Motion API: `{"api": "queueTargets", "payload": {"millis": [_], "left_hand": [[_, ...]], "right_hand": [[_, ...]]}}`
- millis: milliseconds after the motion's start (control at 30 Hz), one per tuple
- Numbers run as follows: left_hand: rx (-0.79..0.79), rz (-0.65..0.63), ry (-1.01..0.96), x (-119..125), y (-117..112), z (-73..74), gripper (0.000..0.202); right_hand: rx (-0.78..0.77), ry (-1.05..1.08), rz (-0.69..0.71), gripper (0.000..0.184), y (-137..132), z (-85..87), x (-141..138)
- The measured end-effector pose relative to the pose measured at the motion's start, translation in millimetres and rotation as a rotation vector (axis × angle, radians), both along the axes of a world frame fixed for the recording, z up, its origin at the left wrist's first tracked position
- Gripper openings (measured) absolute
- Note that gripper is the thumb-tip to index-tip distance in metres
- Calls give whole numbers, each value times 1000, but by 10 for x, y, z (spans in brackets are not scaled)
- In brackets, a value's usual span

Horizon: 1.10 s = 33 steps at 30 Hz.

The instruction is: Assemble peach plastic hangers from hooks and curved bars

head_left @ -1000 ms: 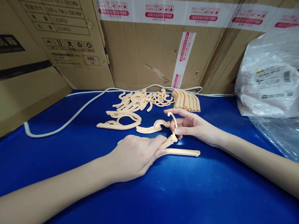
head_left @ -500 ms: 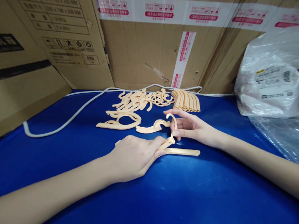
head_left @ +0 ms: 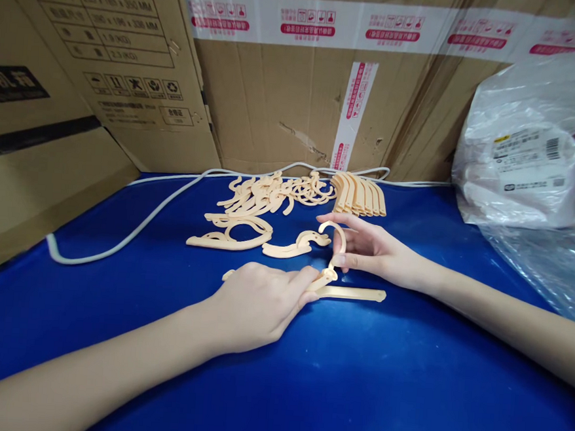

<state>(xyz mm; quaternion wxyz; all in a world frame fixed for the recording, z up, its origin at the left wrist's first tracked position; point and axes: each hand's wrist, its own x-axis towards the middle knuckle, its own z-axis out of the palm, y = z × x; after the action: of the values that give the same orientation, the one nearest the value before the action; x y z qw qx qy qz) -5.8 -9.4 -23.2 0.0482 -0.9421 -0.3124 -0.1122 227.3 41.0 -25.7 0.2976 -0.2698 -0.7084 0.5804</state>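
1. Head view: the L hand [head_left: 261, 309] is wrapped round a short bar [head_left: 321, 282], fingers bent tight. Just the bar's R end shows.
2. The R hand [head_left: 373, 251] pinches a thin hook [head_left: 342, 236] btwn thumb & fingers. The hook stands up; its curl opens to the L.
3. The hook's low end meets the short bar's R end. Can't tell if they're joined.
4. A long bar [head_left: 355, 294] pokes out to the R from under the L hand's fingers. Can't tell if that hand grips it too.
5. All this is near the mid. of a blue tabletop [head_left: 354, 384].
6. Behind the hands: a few flat pcs. [head_left: 239, 244] on the L, & some curvy bits [head_left: 285, 250] near the R hand.
7. Farther back: a messy pile [head_left: 256, 197], w/ a neat row of bent bars [head_left: 360, 194] beside it.
8. A white cord [head_left: 165, 202] runs behind the pile & bends fwd. on the L.
9. A cardboard box [head_left: 285, 104] w/ red-&-white tape [head_left: 349, 42] stands behind; a plastic bag [head_left: 521, 173] sits far R.
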Motion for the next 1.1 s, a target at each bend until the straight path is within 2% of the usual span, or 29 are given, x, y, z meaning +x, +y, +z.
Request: {"api": "queueTargets", "payload": {"millis": [367, 633, 1100], "left_hand": [[139, 42, 54, 22, -40, 57, 32], [201, 44, -5, 11, -48, 39, 33], [182, 69, 28, 51, -80, 70, 34]], "right_hand": [[118, -64, -96, 49, -137, 103, -59], [176, -101, -139, 50, -198, 123, -77], [232, -139, -187, 48, -265, 151, -98]]}}
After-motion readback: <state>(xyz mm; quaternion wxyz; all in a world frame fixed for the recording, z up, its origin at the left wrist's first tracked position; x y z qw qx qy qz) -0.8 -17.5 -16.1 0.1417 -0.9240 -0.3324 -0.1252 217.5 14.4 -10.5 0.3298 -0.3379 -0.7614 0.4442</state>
